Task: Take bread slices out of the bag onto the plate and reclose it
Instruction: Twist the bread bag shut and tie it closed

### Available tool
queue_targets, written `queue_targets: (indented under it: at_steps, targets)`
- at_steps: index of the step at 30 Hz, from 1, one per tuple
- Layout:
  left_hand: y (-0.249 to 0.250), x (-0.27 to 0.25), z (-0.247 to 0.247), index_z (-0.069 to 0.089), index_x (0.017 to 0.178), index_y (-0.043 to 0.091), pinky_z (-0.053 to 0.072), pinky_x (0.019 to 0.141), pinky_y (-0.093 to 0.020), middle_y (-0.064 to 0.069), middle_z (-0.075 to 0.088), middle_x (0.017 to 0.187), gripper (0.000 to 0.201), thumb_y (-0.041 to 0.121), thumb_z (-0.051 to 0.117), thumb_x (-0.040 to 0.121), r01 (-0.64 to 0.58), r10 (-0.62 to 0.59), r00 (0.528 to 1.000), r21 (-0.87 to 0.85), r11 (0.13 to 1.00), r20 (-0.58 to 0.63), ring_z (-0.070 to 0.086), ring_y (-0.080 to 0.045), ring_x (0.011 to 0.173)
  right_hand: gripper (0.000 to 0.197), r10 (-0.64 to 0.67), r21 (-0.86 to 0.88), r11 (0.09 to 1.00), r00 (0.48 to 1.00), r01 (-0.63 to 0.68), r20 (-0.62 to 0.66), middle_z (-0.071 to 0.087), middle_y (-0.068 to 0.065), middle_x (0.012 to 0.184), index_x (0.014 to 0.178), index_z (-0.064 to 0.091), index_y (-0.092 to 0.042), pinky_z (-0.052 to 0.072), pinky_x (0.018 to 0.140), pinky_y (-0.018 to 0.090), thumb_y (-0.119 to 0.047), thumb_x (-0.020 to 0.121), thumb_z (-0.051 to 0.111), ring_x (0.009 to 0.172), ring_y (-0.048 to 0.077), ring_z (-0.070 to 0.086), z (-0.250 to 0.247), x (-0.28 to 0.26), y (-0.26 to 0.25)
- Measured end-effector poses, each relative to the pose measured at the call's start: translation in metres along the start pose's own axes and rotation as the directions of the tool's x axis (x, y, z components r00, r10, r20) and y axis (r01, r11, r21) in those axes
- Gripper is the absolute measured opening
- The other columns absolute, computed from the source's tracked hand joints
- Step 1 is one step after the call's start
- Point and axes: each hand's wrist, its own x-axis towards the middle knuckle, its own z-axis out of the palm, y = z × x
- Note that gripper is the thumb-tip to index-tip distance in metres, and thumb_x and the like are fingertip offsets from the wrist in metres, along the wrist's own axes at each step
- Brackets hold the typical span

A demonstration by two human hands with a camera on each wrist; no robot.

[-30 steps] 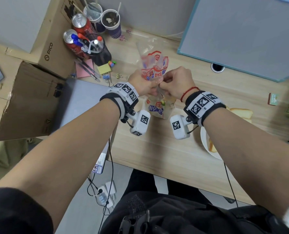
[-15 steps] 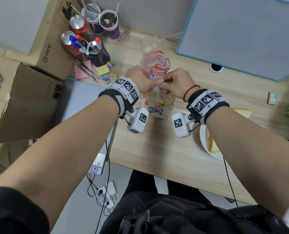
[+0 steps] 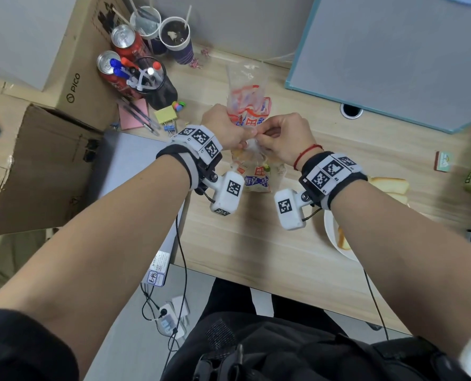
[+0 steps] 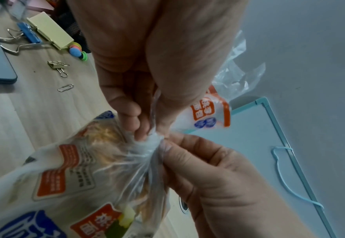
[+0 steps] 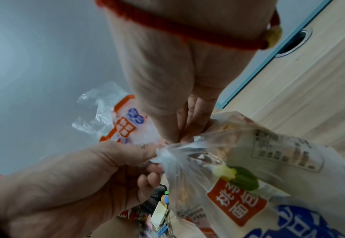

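the twisted neck of the clear printed plastic bread bag (image 3: 252, 171) is gripped by the left hand (image 3: 223, 130). it is also pinched by the right hand (image 3: 283, 138). 2 pale bread slices (image 3: 388, 185) are seen on the white round plate (image 3: 329, 232).

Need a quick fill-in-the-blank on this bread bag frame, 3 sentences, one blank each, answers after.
1. Both hands pinch the bread bag at its twisted ____.
2. The bread slices already taken out lie on a white ____.
3. The right hand has a ____ string around its wrist, while the left hand grips the bag from the other side.

Missing words: neck; plate; red
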Motion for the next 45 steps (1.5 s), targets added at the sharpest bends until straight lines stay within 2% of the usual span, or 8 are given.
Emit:
queue_targets:
  at_steps: [7, 11, 19, 27, 31, 35, 39, 45]
  targets:
    - [-0.001, 0.002, 0.005, 0.078, 0.089, 0.013, 0.066, 0.075, -0.045, -0.008, 0.08, 0.081, 0.051, 0.041, 0.077, 0.046, 0.103, -0.101, 0.991, 0.03, 0.994, -0.084, 0.078, -0.027, 0.074, 0.03, 0.046, 0.16, 0.986, 0.999, -0.046, 0.004, 0.075, -0.001, 0.084, 0.098, 0.07, -0.018, 0.059, 0.078, 0.024, -0.025, 0.072, 0.084, 0.08, 0.009, 0.071, 0.002, -0.007, -0.004]
    - [0.008, -0.007, 0.004, 0.077, 0.088, 0.015, 0.065, 0.08, -0.043, -0.007, 0.079, 0.084, 0.039, 0.042, 0.077, 0.06, 0.118, -0.113, 0.99, 0.056, 0.991, -0.089, 0.078, -0.026, 0.08, 0.047, 0.007, 0.024, 1.0, 0.999, -0.006, -0.036, 0.072, -0.006, 0.079, 0.101, 0.071, -0.017, 0.056, 0.07, 0.013, -0.033, 0.061, 0.091, 0.07, 0.004, 0.068, 0.011, -0.009, -0.007]
    - [0.006, -0.006, 0.002, 0.069, 0.07, 0.017, 0.066, 0.079, -0.034, -0.002, 0.074, 0.06, 0.021, 0.034, 0.079, 0.078, 0.147, -0.148, 0.985, -0.013, 0.989, -0.09, 0.073, -0.016, 0.059, 0.035, -0.056, -0.017, 0.998, 0.995, 0.055, -0.085, 0.074, 0.001, 0.089, 0.11, 0.071, -0.016, 0.057, 0.078, 0.018, -0.017, 0.076, 0.078, 0.075, 0.011, 0.069, 0.012, -0.014, -0.01]
    - [0.009, -0.014, 0.004, 0.068, 0.082, 0.014, 0.063, 0.09, -0.037, -0.012, 0.075, 0.089, 0.011, 0.012, 0.079, 0.082, 0.165, -0.161, 0.986, -0.267, 0.949, 0.037, 0.073, -0.022, 0.081, 0.024, -0.083, -0.087, 0.994, 0.987, 0.072, -0.137, 0.068, -0.004, 0.08, 0.105, 0.068, -0.02, 0.055, 0.079, 0.024, -0.011, 0.083, 0.07, 0.074, 0.014, 0.065, 0.014, -0.015, -0.009]
    - [0.002, -0.015, -0.001, 0.07, 0.088, 0.014, 0.065, 0.074, -0.026, -0.009, 0.075, 0.093, 0.017, 0.005, 0.082, 0.081, 0.098, -0.07, 0.993, -0.356, 0.929, 0.09, 0.074, -0.019, 0.082, 0.026, -0.091, -0.075, 0.994, 0.987, 0.082, -0.13, 0.066, -0.008, 0.074, 0.105, 0.064, -0.02, 0.054, 0.075, 0.022, -0.011, 0.081, 0.07, 0.069, 0.01, 0.062, 0.015, -0.015, -0.01]
    - [-0.001, -0.016, -0.002, 0.073, 0.079, 0.011, 0.066, 0.077, -0.038, -0.011, 0.077, 0.083, 0.018, 0.0, 0.086, 0.073, 0.086, -0.073, 0.996, -0.31, 0.947, 0.056, 0.077, -0.022, 0.076, 0.032, -0.057, 0.02, 0.998, 0.993, 0.06, -0.107, 0.072, -0.002, 0.082, 0.104, 0.062, -0.02, 0.055, 0.075, 0.018, -0.015, 0.076, 0.078, 0.073, 0.01, 0.067, 0.015, -0.019, -0.008]
    - [-0.02, 0.007, 0.009, 0.08, 0.087, 0.014, 0.064, 0.083, -0.047, -0.008, 0.081, 0.089, 0.049, 0.03, 0.095, 0.044, 0.122, -0.146, 0.988, -0.297, 0.947, -0.057, 0.079, -0.028, 0.084, 0.042, -0.019, 0.136, 0.99, 0.998, 0.027, -0.061, 0.074, 0.002, 0.086, 0.1, 0.059, -0.024, 0.057, 0.074, 0.019, -0.016, 0.069, 0.086, 0.077, 0.011, 0.07, 0.011, -0.02, -0.006]
    - [-0.001, -0.012, 0.01, 0.073, 0.079, 0.015, 0.064, 0.085, -0.046, -0.009, 0.077, 0.087, 0.02, 0.001, 0.085, 0.072, 0.081, -0.103, 0.994, -0.364, 0.928, -0.043, 0.078, -0.029, 0.086, 0.024, -0.045, 0.032, 0.998, 0.984, 0.051, -0.175, 0.073, -0.002, 0.077, 0.095, 0.059, -0.02, 0.059, 0.074, 0.029, -0.015, 0.076, 0.073, 0.068, 0.009, 0.067, 0.015, -0.02, -0.004]
